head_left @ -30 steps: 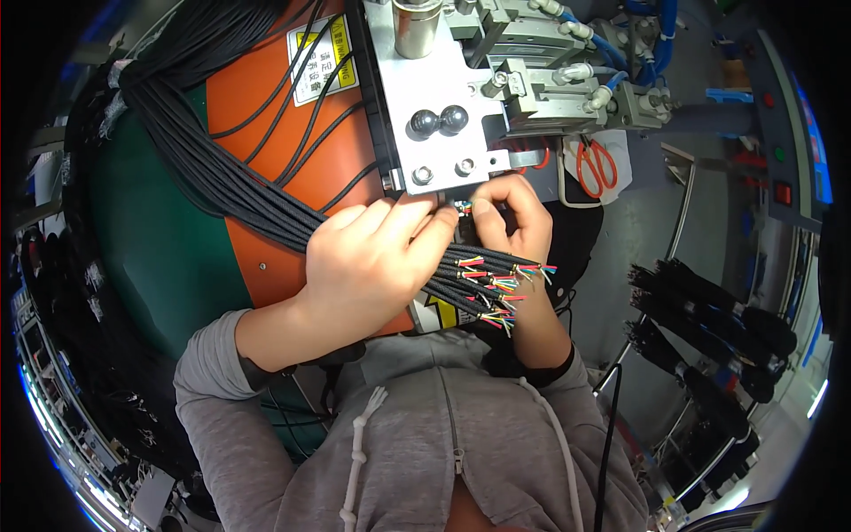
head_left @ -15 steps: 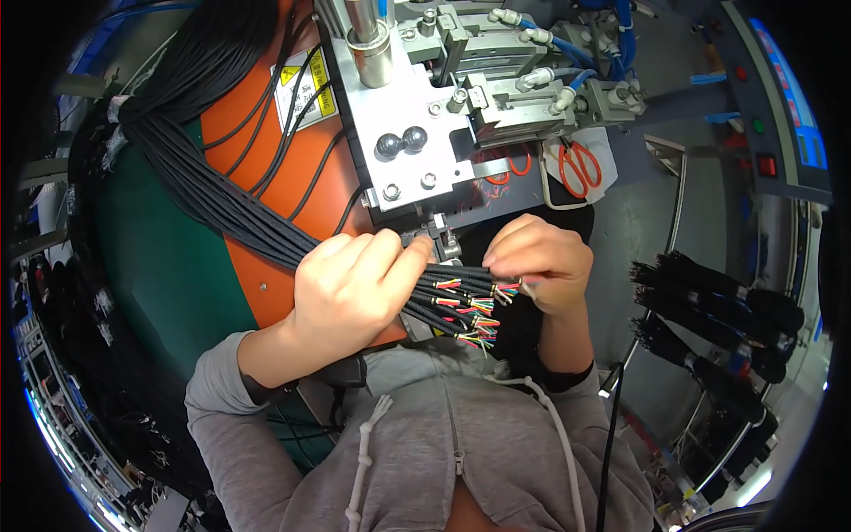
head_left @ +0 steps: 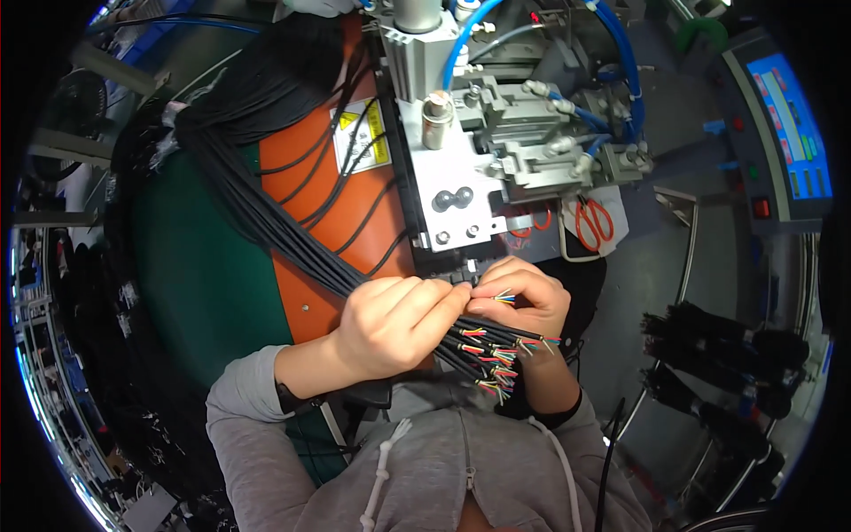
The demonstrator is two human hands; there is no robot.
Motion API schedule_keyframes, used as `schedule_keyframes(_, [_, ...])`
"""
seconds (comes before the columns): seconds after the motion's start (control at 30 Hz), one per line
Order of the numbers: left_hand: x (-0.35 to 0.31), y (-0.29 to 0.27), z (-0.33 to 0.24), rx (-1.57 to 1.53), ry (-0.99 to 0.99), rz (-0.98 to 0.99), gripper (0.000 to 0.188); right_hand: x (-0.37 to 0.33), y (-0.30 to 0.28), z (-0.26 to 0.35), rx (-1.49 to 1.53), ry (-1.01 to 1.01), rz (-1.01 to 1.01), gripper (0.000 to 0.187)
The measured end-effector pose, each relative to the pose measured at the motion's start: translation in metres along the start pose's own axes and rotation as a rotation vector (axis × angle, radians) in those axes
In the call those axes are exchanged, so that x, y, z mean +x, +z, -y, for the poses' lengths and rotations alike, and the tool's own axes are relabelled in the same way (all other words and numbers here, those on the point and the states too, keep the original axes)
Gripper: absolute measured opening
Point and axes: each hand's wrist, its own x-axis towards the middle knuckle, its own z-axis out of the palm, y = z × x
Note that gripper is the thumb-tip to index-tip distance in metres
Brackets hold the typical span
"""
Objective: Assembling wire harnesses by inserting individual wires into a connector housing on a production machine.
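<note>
My left hand (head_left: 390, 324) is closed around a bundle of black cables (head_left: 306, 251). The cable ends fan out below its fingers, showing short red, white, yellow and green wires (head_left: 496, 359). My right hand (head_left: 532, 297) pinches a single black cable beside the left fingertips. Thin coloured wires (head_left: 503, 297) of that cable stick out over the right fingers. Both hands are just below the small clamp (head_left: 470, 270) at the front of a metal pneumatic machine (head_left: 443, 160). The left palm hides the middle of the bundle.
An orange and green tabletop (head_left: 355, 217) carries the cables at the left. Red-handled scissors (head_left: 594, 223) lie on a pale pad right of the machine. A control panel with a lit screen (head_left: 793, 129) stands far right, above hanging black cable bundles (head_left: 727, 355).
My right hand has moved left to the left fingertips and holds one cable end apart from the bundle. The whole view has shifted, so the machine sits lower and further right.
</note>
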Motion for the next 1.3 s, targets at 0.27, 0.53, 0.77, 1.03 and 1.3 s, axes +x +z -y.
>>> schedule_keyframes(0.27, [0.001,0.007,0.006,-0.051,-0.032,-0.058,0.02,0.014,0.018,0.0,0.132,-0.172,-0.223,0.019])
schedule_keyframes(0.53, [0.0,0.012,0.009,-0.083,-0.054,-0.02,0.016,0.013,0.014,0.0,0.222,0.045,-0.232,0.016])
schedule_keyframes(0.77, [-0.003,0.011,0.006,0.068,-0.013,0.028,0.017,0.013,-0.005,0.02,-0.372,-0.012,-0.043,0.012])
schedule_keyframes(1.03, [-0.004,0.013,0.003,0.121,-0.03,0.135,0.032,0.009,-0.014,0.0,-0.068,0.301,-0.018,0.01])
schedule_keyframes(1.3, [-0.004,0.02,0.001,0.231,-0.1,0.3,0.039,0.016,0.0,-0.008,-0.555,0.11,-0.029,0.009])
